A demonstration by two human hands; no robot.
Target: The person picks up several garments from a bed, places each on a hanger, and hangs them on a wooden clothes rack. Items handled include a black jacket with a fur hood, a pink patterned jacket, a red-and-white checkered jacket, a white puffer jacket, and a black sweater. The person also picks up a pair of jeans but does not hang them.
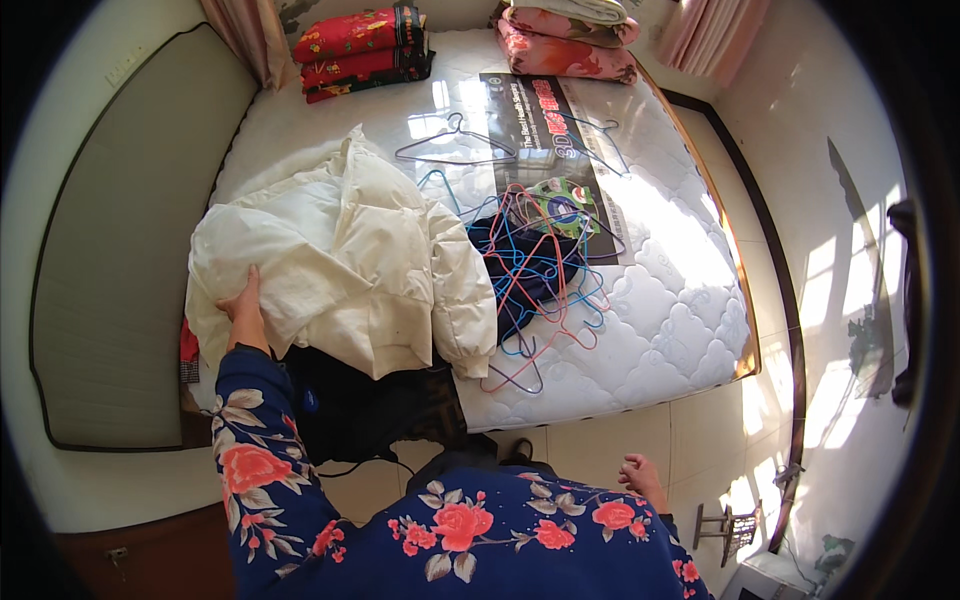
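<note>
A cream-white puffer jacket (375, 262) lies spread over the near left part of the bed, one sleeve toward the right. My left hand (246, 306) has hold of its left side, with some fingers hidden in the cloth. Off the bed's near edge, my right hand (640, 475) hangs with loosely bent fingers and nothing in it. Beside the sleeve, a tangle of blue, pink and purple clothes hangers (544, 262) rests on a dark navy garment (495, 270). Black clothing (360, 405) shows below the jacket at the bed's near edge.
A dark hanger (455, 142) and a blue hanger (611, 146) lie farther back on the mattress (660, 330). Folded red bedding (360, 52) and pink floral bedding (566, 49) are stacked at the far side. A headboard (135, 247) stands left; a small stool (727, 532) is on the floor.
</note>
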